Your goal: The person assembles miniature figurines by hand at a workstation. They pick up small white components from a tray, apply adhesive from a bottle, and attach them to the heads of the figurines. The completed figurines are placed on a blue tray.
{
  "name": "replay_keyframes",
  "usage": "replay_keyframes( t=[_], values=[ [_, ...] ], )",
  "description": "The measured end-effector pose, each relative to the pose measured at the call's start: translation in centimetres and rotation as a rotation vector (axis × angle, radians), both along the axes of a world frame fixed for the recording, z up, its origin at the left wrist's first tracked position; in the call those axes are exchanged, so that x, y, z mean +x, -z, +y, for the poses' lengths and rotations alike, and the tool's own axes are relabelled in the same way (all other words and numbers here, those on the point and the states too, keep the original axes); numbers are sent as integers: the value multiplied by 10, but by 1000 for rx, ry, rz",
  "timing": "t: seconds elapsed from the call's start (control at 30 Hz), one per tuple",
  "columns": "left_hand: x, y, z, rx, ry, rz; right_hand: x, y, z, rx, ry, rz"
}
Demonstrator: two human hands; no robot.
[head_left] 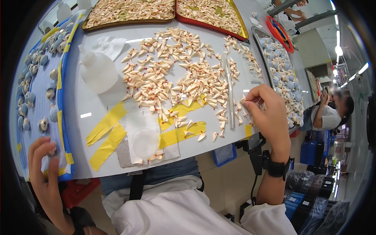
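Observation:
My left hand (41, 162) is at the near end of a blue-lined tray (41, 105), its fingers curled round a small figure piece (51, 151) that is mostly hidden. Over the table's right part, my right hand (270, 111) pinches a small cream pointed piece (243, 99) between thumb and forefinger. Many similar cream pieces with red tips (196, 78) lie spread across the white table. Beside my right hand lies a thin silver rod-like tool (229, 94). Blue-and-cream round figure pieces (43, 124) sit in the left tray.
A white squeeze bottle (98, 72) stands near a crumpled tissue (109, 46). Yellow tape strips (105, 125) and a board with a round clear disc (145, 143) lie near the front edge. Two trays of cream pieces (131, 11) are behind; a metal tray of blue figures (280, 64) stands right.

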State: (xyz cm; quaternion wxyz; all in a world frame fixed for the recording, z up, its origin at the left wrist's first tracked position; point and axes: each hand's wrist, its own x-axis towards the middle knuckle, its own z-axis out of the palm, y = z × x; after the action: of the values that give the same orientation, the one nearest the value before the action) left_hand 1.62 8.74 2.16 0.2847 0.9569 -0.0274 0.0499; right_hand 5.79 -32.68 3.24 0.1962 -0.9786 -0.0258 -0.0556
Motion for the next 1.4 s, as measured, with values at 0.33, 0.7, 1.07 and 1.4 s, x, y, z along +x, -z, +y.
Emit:
replay_keyframes(
  t=[0.33,0.7,1.07,1.4],
  values=[
    [4,17,19,-6,-151,-124,-17,-10,0,557,-38,-288],
    [-17,13,-33,-638,76,-237,-37,-19,42,616,46,-182],
    [-3,31,-61,-1167,814,-13,-41,-12,66,676,-167,-245],
    [-25,31,-78,-1572,449,259,-40,-14,81,755,-259,-197]
  ],
)
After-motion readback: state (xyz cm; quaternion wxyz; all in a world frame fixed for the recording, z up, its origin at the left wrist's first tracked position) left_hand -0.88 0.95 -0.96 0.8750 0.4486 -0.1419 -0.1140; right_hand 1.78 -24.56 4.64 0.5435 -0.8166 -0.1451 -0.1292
